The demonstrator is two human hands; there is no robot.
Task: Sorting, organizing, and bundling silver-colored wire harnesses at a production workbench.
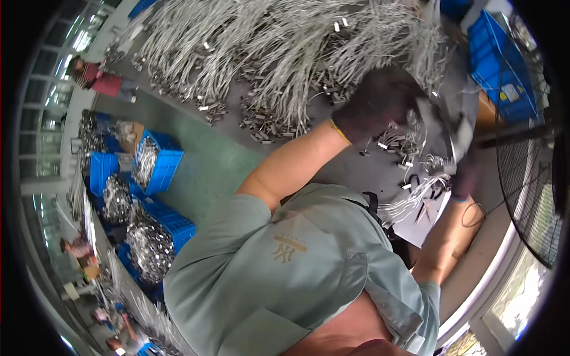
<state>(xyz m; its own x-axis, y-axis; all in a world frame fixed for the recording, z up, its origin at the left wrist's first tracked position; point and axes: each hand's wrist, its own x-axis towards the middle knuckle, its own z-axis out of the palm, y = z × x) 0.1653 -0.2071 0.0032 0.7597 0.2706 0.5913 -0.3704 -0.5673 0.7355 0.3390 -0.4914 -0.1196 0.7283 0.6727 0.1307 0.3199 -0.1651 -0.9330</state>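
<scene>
My left hand [383,104], in a dark glove, reaches over the dark worktable [341,169]. Its fingers point down beside a small heap of silver cables with connectors [404,145]; their grip is hidden. My right hand [466,175], also dark-gloved, is at the right of that heap and smeared by motion. Just above it, a pale grey strip-like thing [460,139] is too blurred to name, and whether I hold it does not show. Between my right forearm and my body lies a bundle of silver cables [409,204] on a white sheet [418,228].
A large spread of silver cables [285,59] covers the table's far part. At the far right stands a blue crate [502,65], with a black fan guard [528,184] nearer. Blue crates [163,157] of parts stand on the green floor at left. Another person [101,80] stands farther off.
</scene>
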